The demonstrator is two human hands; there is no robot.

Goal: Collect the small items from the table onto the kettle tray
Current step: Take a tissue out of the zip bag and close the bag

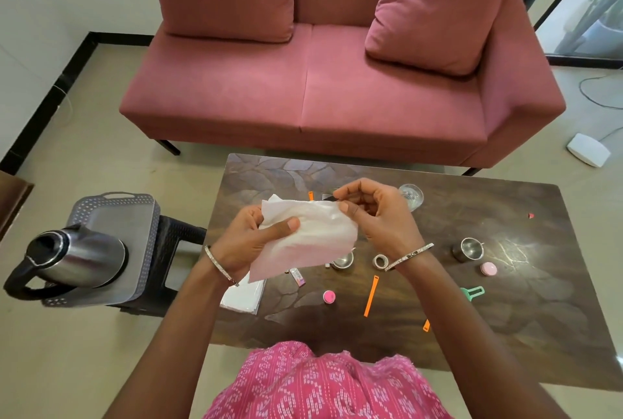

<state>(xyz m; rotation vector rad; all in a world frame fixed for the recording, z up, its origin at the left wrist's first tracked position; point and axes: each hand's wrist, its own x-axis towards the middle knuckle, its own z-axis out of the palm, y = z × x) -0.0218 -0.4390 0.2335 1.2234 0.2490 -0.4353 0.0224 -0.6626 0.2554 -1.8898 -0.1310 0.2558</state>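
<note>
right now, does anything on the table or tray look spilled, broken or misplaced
Nothing looks spilled or broken. Small items (orange strip, pink cap, steel cup) lie scattered over the table, while the tray holds only the kettle, whose handle overhangs its edge. The left hand and right hand hold a tissue.

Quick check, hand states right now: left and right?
Left hand: grips the tissue, thumb on top.
Right hand: pinches the tissue's edge.

White tissue [317, 233]; pink sofa [320, 81]; grey tray [135, 216].
</note>
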